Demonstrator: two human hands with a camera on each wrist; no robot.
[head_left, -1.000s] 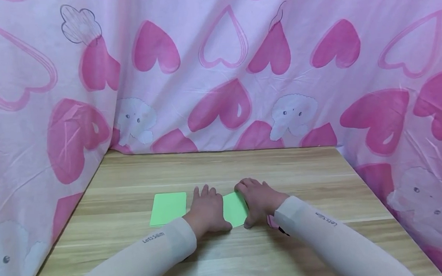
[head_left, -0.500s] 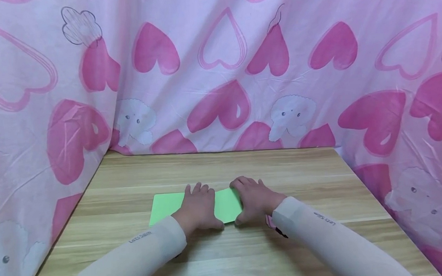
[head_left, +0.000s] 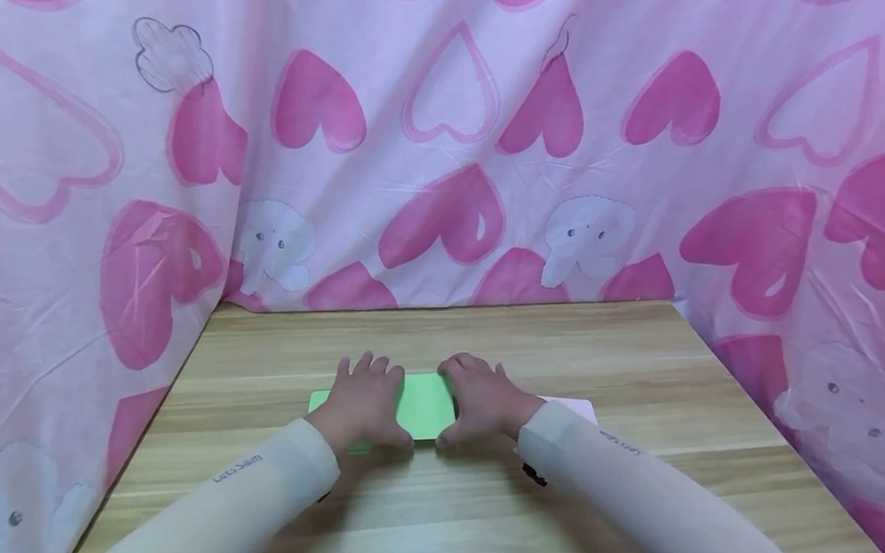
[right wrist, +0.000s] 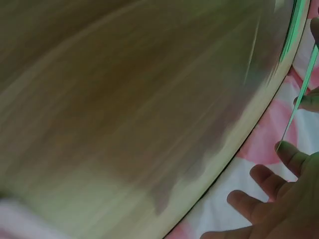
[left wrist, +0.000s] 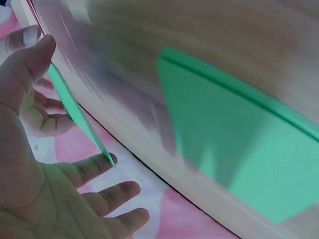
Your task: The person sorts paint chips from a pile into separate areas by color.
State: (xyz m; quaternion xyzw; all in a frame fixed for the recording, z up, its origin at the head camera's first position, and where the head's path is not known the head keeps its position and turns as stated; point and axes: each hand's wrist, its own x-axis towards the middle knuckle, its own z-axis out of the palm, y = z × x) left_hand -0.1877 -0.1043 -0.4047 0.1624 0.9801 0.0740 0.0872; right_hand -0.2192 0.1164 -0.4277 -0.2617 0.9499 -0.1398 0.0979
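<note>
Both hands hold a thin green card (head_left: 425,404) by its opposite side edges, close over the table. My left hand (head_left: 366,401) has its thumb at the near corner and index finger at the far corner. From the other side my right hand (head_left: 486,399) grips it in the same way. In the left wrist view the card (left wrist: 82,112) is seen nearly edge-on, above the table. A second green piece, thicker and with rounded corners (left wrist: 234,134), lies flat on the table below the left hand. The left hand and forearm hide most of it in the head view.
On the wooden table (head_left: 440,519), a pale pink card (head_left: 575,406) shows partly behind the right sleeve. Pink heart-print cloth (head_left: 435,143) stands along the table's back and sides. A small black object (head_left: 534,475) sticks out beneath the right forearm.
Both hands have moved left and slightly away, carrying the green card toward the other green piece. More of the pale pink card now shows on the right.
</note>
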